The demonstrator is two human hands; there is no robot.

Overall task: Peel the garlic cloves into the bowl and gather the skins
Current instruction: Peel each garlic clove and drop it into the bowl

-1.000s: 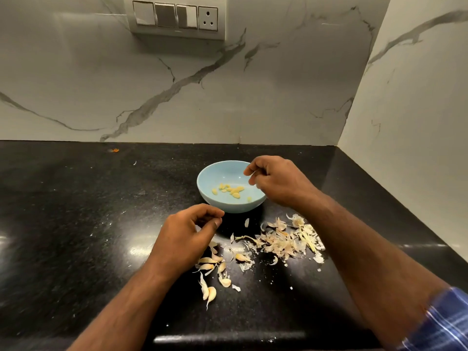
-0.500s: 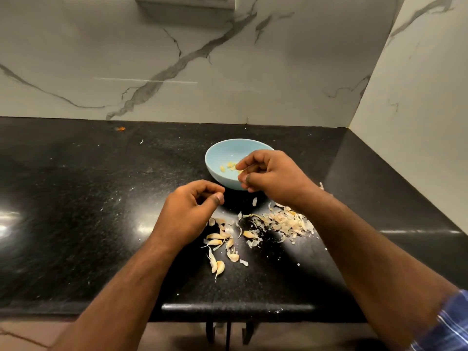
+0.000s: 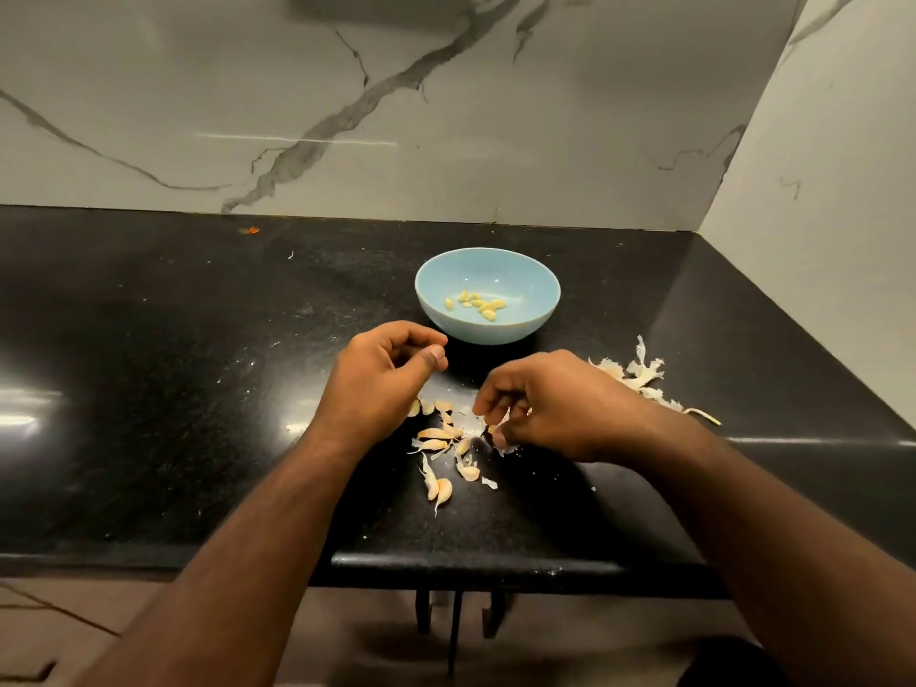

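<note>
Your right hand (image 3: 555, 409) curls fingertips down into the loose unpeeled garlic cloves (image 3: 441, 443), closing to pick one; your left hand (image 3: 381, 379) waits pinched, contents hidden, beside the pale blue ceramic bowl (image 3: 538, 290) holding peeled cloves

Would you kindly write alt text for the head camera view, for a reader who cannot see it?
A person's right hand reaches into garlic cloves scattered on a black counter, while the left hand hovers loosely curled beside it. Behind them a light blue bowl holds peeled cloves; papery skins lie to the right.
</note>
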